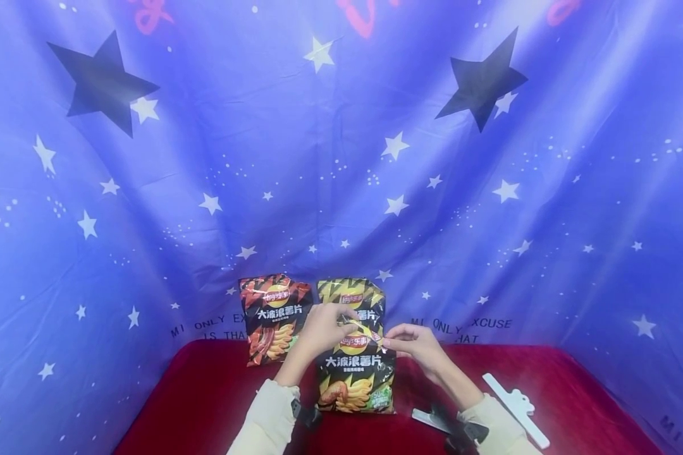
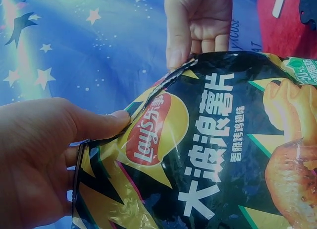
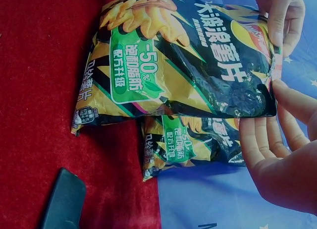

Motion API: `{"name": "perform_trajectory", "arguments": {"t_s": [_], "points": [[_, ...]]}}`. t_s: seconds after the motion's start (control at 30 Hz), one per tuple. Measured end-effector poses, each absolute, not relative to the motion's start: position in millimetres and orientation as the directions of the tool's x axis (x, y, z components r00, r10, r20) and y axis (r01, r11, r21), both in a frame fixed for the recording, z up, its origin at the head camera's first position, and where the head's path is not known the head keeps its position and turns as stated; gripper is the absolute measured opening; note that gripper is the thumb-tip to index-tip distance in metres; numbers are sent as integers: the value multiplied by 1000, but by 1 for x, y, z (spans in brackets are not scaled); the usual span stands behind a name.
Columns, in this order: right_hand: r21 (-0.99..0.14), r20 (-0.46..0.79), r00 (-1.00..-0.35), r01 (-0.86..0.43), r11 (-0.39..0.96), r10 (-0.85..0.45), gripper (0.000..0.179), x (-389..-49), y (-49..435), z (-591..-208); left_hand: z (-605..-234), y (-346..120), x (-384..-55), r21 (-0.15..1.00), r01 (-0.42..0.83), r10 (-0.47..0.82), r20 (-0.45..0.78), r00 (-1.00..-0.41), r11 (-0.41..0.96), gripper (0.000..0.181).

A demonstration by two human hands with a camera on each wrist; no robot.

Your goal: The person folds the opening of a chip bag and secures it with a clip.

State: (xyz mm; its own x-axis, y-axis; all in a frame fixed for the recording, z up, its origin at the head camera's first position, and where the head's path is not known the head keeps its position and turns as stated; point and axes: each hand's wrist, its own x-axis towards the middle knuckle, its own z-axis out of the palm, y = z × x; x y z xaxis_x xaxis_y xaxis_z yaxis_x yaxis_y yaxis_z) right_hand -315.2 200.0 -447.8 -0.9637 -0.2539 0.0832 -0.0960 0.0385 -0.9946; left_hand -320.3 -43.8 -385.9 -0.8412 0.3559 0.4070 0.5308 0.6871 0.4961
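Both hands hold a yellow-and-black Lay's potato chip bag (image 1: 353, 382) by its top edge. My left hand (image 1: 324, 328) pinches the top left part, thumb in front and fingers behind, in the left wrist view. At the top right corner, my right hand (image 3: 282, 159) pinches the edge between thumb and fingers. The bag's top seam (image 2: 163, 83) looks folded over between the hands. Behind it stands a second yellow-and-black chip bag (image 1: 350, 291), partly covered by the front bag and my left hand.
A red-and-black chip bag (image 1: 276, 322) stands to the left. On the red cloth (image 1: 580, 398) at the right lies a white sealing clip (image 1: 515, 407). A pale bar (image 1: 429, 418) sits near the right wrist. A blue starry curtain (image 1: 319, 158) hangs behind.
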Motion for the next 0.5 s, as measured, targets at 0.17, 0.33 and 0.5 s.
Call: {"name": "perform_trajectory", "arguments": {"t_s": [0.17, 0.33, 0.5], "points": [[-994, 88, -961, -102, 40, -262, 41, -317, 200, -447, -385, -42, -320, 492, 524, 341, 416, -843, 695, 16], [-992, 96, -960, -113, 49, -262, 43, -315, 200, -444, -383, -44, -318, 501, 480, 292, 410, -864, 720, 21], [-992, 88, -961, -109, 65, -264, 40, -314, 199, -442, -383, -48, -318, 527, 449, 256, 399, -880, 721, 23]]}}
